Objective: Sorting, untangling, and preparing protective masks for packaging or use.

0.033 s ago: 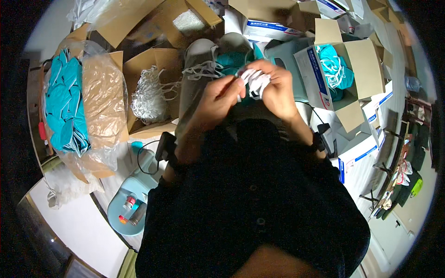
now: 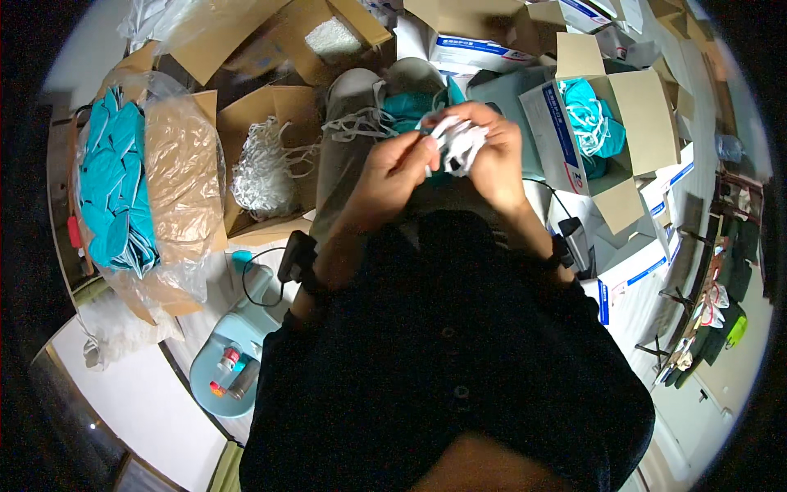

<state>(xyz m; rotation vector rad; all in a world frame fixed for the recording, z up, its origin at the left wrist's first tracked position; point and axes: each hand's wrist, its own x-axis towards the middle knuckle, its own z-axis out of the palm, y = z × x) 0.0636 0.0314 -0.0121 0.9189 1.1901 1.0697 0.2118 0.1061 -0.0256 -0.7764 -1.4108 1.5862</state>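
Note:
A bunch of white straps (image 2: 461, 148) is held between my hands above my lap. My left hand (image 2: 397, 168) is closed, with thumb and forefinger pinched at the left side of the bunch. Curled around its right side is my right hand (image 2: 497, 156), also closed. Below and behind them, teal face masks (image 2: 407, 107) with white ties lie on my lap, partly hidden by my hands. A loose clump of white straps (image 2: 361, 125) trails over my left thigh.
At left, folded teal masks (image 2: 119, 180) fill a plastic-lined carton, beside an open carton with a pile of white straps (image 2: 264, 176). At right stands an open box of masks (image 2: 586, 119). A pale blue stool (image 2: 215, 402) carries a small bottle. More cartons (image 2: 475, 51) stand ahead.
Both hands have shifted very slightly to the right with the white straps. The straps sit a little differently in my right hand.

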